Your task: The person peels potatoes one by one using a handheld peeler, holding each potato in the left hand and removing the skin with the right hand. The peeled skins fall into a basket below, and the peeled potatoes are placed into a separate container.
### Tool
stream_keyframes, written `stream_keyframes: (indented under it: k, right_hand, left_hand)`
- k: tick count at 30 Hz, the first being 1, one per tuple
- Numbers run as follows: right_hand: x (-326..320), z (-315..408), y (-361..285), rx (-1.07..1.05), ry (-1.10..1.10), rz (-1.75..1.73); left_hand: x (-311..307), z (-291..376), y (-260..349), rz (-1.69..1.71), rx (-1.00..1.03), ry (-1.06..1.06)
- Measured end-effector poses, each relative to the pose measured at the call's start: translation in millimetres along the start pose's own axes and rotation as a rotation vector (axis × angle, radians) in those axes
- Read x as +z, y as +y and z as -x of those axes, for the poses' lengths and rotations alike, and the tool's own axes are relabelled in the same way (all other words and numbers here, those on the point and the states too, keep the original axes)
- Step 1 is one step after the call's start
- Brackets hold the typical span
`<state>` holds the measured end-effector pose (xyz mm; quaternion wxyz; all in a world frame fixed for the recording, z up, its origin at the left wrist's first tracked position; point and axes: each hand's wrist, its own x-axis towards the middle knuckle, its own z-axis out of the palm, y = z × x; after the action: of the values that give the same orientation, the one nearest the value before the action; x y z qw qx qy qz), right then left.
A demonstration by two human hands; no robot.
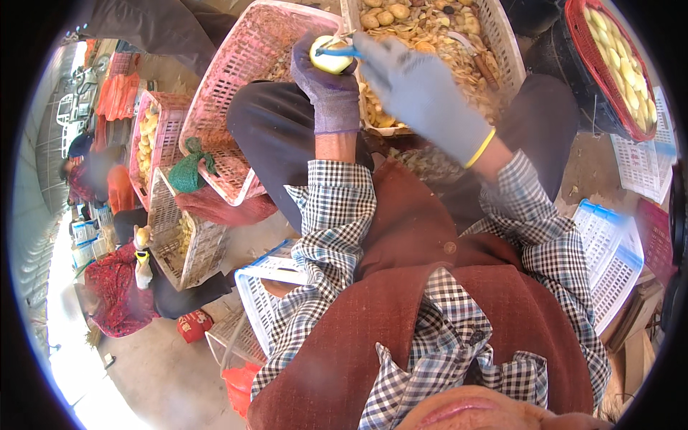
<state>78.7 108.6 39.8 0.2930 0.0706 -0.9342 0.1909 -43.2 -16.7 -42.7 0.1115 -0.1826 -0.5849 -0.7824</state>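
Note:
My left hand point(329, 94), in a purple knit glove, holds a pale, mostly peeled potato point(331, 58) at the top middle. A blue-handled peeler point(341, 51) lies across the potato, gripped by my right hand point(416, 88) in a grey glove with a yellow cuff. Bits of peel show at the potato's upper edge. Beneath and beyond my hands stands a pale plastic crate point(513, 59) holding unpeeled potatoes point(384, 17) and many peelings point(419, 36). A knife with a wooden handle point(485, 72) lies on the peelings in that crate.
A dirty pink crate point(215, 102) stands at my left knee, a green net bag point(188, 173) on its near corner. At the upper right, a black bucket with red netting point(596, 80) holds peeled potatoes point(626, 70). Other people sit at the left, one in red point(118, 290), among crates.

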Motion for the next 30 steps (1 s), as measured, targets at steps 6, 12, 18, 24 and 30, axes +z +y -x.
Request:
stream_keyframes:
  k: [6, 12, 18, 24, 30]
  right_hand:
    - [-12, 50, -12, 0.009, -0.222, -0.077]
    - [-18, 7, -5, -0.014, -0.1, 0.056]
    - [-14, 37, 6, 0.032, -0.131, -0.016]
    - [-3, 13, -3, 0.056, -0.005, -0.137]
    - [-13, 32, -11, 0.064, -0.06, -0.195]
  left_hand:
    - [-20, -3, 8, 0.107, -0.097, 0.055]
    - [15, 0, 20, 0.205, -0.166, 0.222]
    - [-4, -7, 16, -0.002, -0.008, -0.008]
    - [2, -1, 17, 0.358, -0.154, -0.059]
    - [-2, -6, 14, 0.886, -0.431, -0.05]
